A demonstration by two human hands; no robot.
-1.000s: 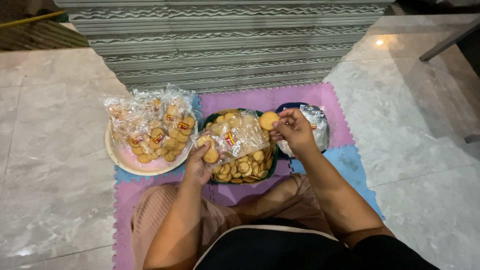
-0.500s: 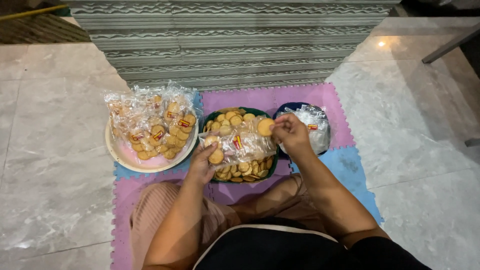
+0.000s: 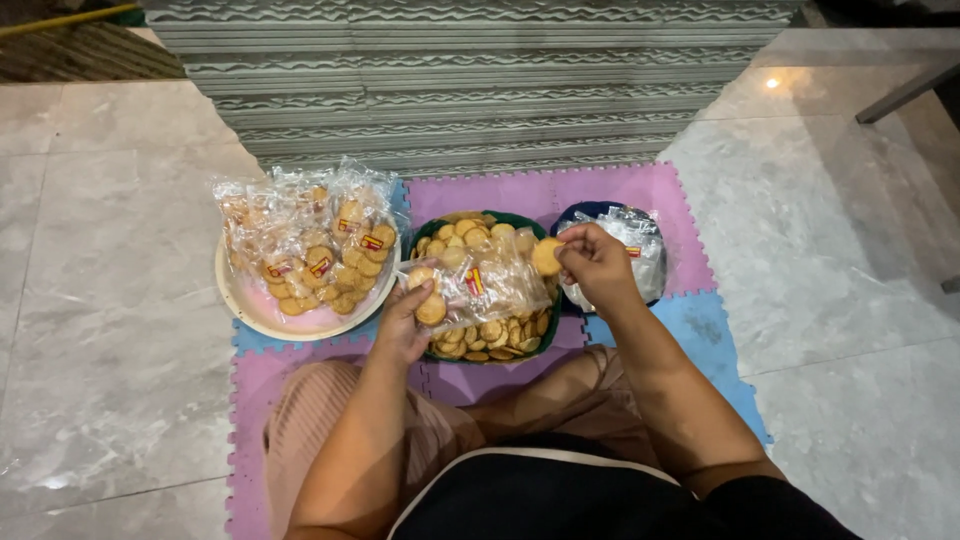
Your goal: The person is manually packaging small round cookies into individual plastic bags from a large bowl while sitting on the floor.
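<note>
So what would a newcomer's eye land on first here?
Probably the two hands at centre: the left hand grips a clear plastic bag over a green tray of round biscuits, while the right hand pinches one biscuit at its mouth. To the left, a pale plate holds filled packets.

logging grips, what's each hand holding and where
Left hand grips the clear plastic biscuit bag at its left end; right hand pinches a round golden biscuit by its edge.

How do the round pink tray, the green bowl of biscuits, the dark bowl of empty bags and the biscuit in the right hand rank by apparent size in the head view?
1. Pink tray
2. Green bowl
3. Dark bowl, partly hidden, so unsure
4. Biscuit in the right hand
</note>
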